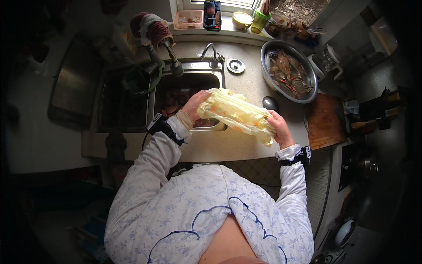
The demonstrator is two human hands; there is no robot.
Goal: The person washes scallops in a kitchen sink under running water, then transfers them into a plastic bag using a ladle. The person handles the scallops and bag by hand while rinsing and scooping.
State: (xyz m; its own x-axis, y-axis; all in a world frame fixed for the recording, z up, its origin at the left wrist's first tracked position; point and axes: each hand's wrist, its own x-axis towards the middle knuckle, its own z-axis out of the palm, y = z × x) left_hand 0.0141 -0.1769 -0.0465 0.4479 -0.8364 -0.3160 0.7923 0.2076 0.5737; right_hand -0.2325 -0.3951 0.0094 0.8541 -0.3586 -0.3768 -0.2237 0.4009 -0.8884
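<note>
A crumpled pale yellow plastic bag (237, 114) is stretched between my two hands, over the counter and the right edge of the sink. My left hand (195, 105) grips its upper left end, above the basin rim. At its right end, my right hand (279, 127) holds the plastic between thumb and fingers. Below and left of the bag, the steel sink basin (216, 127) holds reddish pieces that look like meat (173, 102); the bag and my left arm partly hide them.
Right of the sink stand a steel bowl (315, 84) with shellfish-like pieces in water, a dark rounded object (270, 103) and a wooden cutting board (324, 122). A faucet (209, 49) and a drain strainer (235, 66) lie beyond. A phone (212, 16) stands on the windowsill.
</note>
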